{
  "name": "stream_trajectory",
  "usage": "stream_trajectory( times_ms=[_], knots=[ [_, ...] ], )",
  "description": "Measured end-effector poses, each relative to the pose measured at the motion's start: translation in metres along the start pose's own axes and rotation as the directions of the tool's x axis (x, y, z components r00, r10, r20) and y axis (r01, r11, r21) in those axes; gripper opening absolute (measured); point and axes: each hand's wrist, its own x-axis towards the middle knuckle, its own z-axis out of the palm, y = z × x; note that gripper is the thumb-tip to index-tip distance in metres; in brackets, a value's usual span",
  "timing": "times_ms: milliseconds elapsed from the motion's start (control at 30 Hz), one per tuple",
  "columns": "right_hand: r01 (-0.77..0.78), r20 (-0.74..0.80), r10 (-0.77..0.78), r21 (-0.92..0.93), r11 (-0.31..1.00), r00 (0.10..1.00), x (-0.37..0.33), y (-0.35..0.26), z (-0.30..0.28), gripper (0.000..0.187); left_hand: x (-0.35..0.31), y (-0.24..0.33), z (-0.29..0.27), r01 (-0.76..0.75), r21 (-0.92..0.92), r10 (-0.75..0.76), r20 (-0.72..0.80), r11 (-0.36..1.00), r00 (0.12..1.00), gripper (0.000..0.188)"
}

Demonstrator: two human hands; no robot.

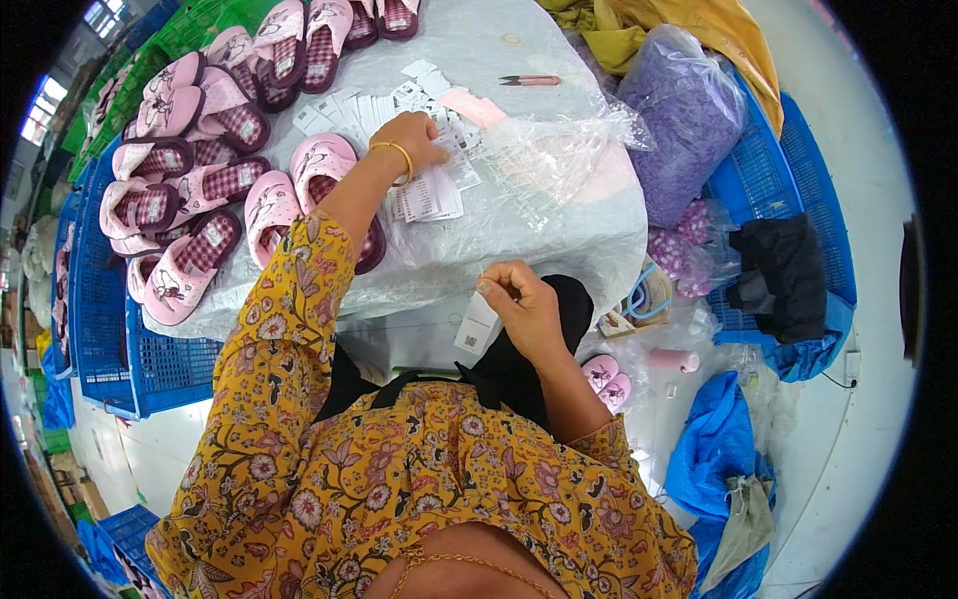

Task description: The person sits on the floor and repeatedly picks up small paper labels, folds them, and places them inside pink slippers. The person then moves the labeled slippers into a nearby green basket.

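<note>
White tag (475,329) pinched in right hand (523,305); left hand (412,140) half-curled over paper tags (429,197), grip unclear.

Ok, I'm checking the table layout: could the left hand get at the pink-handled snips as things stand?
Probably yes: the left hand is at the paper tags, and only flat-looking tags, a pink piece and clear film lie between it and the uncovered snips.

No words can be read: print on the white tag (478,323) and the loose cards (429,197) (dark marks only) is too small.
</note>
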Motion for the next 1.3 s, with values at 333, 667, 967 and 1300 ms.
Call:
stream_trajectory(
  times_ms=[333, 667, 967, 1300],
  knots=[
    [-0.009, -0.049, 0.011, 0.048, 0.999, 0.999, -0.002, -0.012, 0.001, 0.01, -0.013, -0.029, -0.026, -0.095, -0.476, 0.075, -0.062, 0.875, 0.995, 0.028],
    [0.029, -0.091, -0.017, 0.135, 0.99, 0.996, 0.021, -0.04, -0.013, 0.013, -0.125, -0.027, -0.04, -0.16, -0.895, 0.425, 0.035, 0.416, 0.905, 0.012],
    [-0.294, 0.357, 0.165, 0.347, 0.89, 0.92, 0.014, -0.062, 0.02, 0.028, -0.157, -0.023, -0.008, -0.243, -0.916, 0.577, -0.016, 0.319, 0.816, 0.017],
    [-0.293, 0.229, 0.219, 0.366, 0.883, 0.948, 0.014, -0.04, 0.026, 0.018, -0.186, -0.016, 0.024, -0.113, -0.961, 0.334, -0.023, 0.251, 0.942, 0.023]
  ],
)
